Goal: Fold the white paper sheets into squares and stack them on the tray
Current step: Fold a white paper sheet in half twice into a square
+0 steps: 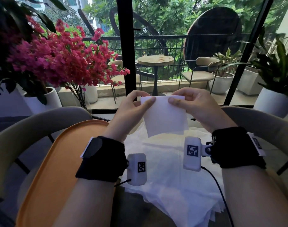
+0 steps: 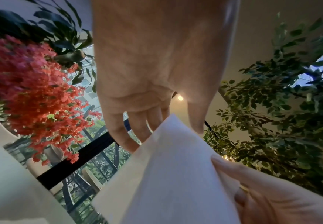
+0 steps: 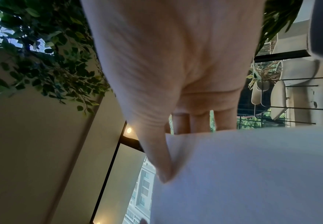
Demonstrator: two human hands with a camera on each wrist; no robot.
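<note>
A white paper sheet (image 1: 164,115), folded to a rough square, hangs in the air in front of me. My left hand (image 1: 136,104) pinches its top left corner, thumb on the near face. My right hand (image 1: 185,102) pinches the top right edge the same way. In the left wrist view the sheet (image 2: 172,174) runs from the left hand's fingers (image 2: 118,130) down to the right hand's thumb (image 2: 233,168). In the right wrist view the right thumb (image 3: 157,151) presses on the sheet (image 3: 243,174). An orange tray (image 1: 58,161) lies at lower left, bare where visible.
A pile of loose white sheets (image 1: 169,177) lies on the table under my wrists. A black cable (image 1: 220,190) crosses it from the right wrist camera. Curved chair backs (image 1: 33,125) flank the table. Pink flowers (image 1: 58,54) in white pots stand at left by a window.
</note>
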